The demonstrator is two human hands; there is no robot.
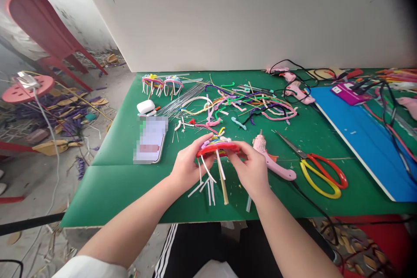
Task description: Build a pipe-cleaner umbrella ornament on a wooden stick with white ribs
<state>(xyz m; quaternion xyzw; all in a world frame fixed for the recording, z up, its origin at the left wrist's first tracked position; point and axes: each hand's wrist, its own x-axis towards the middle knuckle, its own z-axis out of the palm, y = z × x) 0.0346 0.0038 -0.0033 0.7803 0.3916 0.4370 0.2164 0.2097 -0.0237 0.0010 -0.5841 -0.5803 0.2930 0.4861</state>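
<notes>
Between my two hands is a small craft piece (219,148), a red-rimmed disc topped with colourful pipe-cleaner shapes. White strips and a tan stick hang down from its underside. My left hand (191,160) grips its left edge, and my right hand (252,166) grips the right edge with the thumb in front. Just beyond my right hand lies a pink glue gun (276,166). Loose white strips (211,191) rest on the table below the piece. Two similar craft pieces (152,81) stand at the back left.
Scissors (312,160) with red and yellow handles lie on the right of the green table (124,195). A phone (152,139) and white earbud case (145,106) are at left. Tangled pipe cleaners (247,102) and thin wires cover the middle. A blue board (358,139) lies far right.
</notes>
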